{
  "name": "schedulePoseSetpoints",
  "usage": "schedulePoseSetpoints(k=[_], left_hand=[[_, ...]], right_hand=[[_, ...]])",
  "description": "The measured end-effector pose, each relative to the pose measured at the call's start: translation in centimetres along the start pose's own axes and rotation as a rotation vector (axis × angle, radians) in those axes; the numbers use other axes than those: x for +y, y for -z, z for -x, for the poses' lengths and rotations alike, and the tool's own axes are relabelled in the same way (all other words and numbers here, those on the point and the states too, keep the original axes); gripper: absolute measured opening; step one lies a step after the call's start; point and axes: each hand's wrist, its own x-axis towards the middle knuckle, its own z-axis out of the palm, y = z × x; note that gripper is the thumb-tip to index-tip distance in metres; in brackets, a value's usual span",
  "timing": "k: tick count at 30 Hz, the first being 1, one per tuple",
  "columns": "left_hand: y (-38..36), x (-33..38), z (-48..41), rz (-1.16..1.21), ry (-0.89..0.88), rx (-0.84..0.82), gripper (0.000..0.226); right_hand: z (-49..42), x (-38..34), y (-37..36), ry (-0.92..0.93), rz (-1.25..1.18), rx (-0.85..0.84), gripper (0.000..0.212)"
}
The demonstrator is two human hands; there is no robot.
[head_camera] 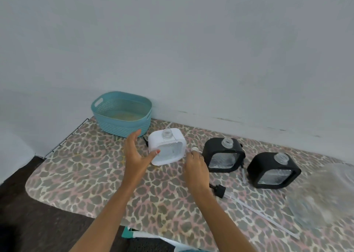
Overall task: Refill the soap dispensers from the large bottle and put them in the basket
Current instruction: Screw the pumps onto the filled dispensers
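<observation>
A white soap dispenser point(168, 146) stands uncapped on the leopard-print board, in front of the teal basket point(122, 125). My left hand point(134, 154) is spread open at its left side, the thumb touching its lower left corner. My right hand point(195, 165) is just right of it, fingers pinched on a small white cap point(194, 149). Two black dispensers point(223, 156) point(274, 170) stand uncapped to the right. A black pump head with a long clear tube point(219, 190) lies on the board. A blurred clear object point(325, 194), perhaps the large bottle, is at far right.
The board point(95, 175) butts against a grey wall, its metal rack point(65, 138) at the left end. Another black pump part point(146, 141) pokes out behind the white dispenser. Dark floor lies to the left and below. The basket holds nothing I can see.
</observation>
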Motion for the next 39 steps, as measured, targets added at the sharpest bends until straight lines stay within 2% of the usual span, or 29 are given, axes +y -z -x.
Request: schedulePoseSetpoints(k=[2,6,10,13,16,21,24,26,29,33,36,39], left_hand=[[0.1,-1.1,-0.4,0.026,0.092,-0.113,0.083],[-0.6,-2.6,-0.9,0.088,0.160,-0.254,0.089],[-1.0,-3.2,-1.0,0.161,0.234,-0.313,0.071],[-0.7,-2.9,-1.4,0.219,0.249,-0.304,0.054],[-0.6,-2.9,-2.3,0.118,0.182,-0.184,0.035],[-1.6,-3.1,-3.7,0.058,0.159,-0.028,0.031],[-1.7,-4.5,-4.5,-0.087,0.117,-0.128,0.025],[-1.3,-5.0,-5.0,-0.136,0.136,-0.215,0.028],[-0.9,-5.2,-5.5,-0.229,0.058,-0.329,0.035],[-0.8,-4.4,-5.6,-0.316,0.081,-0.295,0.030],[-0.9,-4.3,-5.5,-0.328,0.091,-0.303,0.032],[-0.8,-4.7,-5.2,-0.313,0.070,-0.323,0.040]], right_hand=[[-0.9,-0.4,-0.4,-0.002,0.011,0.008,0.036],[-2.4,-0.2,-0.9,-0.081,0.051,0.014,0.039],[-3.3,0.0,-1.2,-0.106,0.043,-0.007,0.034],[-3.4,0.2,-1.2,-0.112,0.015,-0.035,0.036],[-3.2,0.4,-1.5,-0.093,0.027,-0.048,0.040],[-2.9,0.7,-1.4,-0.089,0.012,-0.064,0.036],[-2.9,0.7,-0.9,-0.091,0.005,-0.054,0.034],[-3.0,0.5,-0.5,-0.078,-0.013,-0.036,0.034],[-3.1,0.2,0.6,-0.059,-0.061,-0.005,0.032],[-3.7,0.0,2.7,-0.083,-0.111,0.004,0.032],[-4.3,-0.2,2.8,-0.140,0.078,-0.176,0.026],[-3.9,-1.1,1.4,-0.174,0.257,-0.210,0.030]])
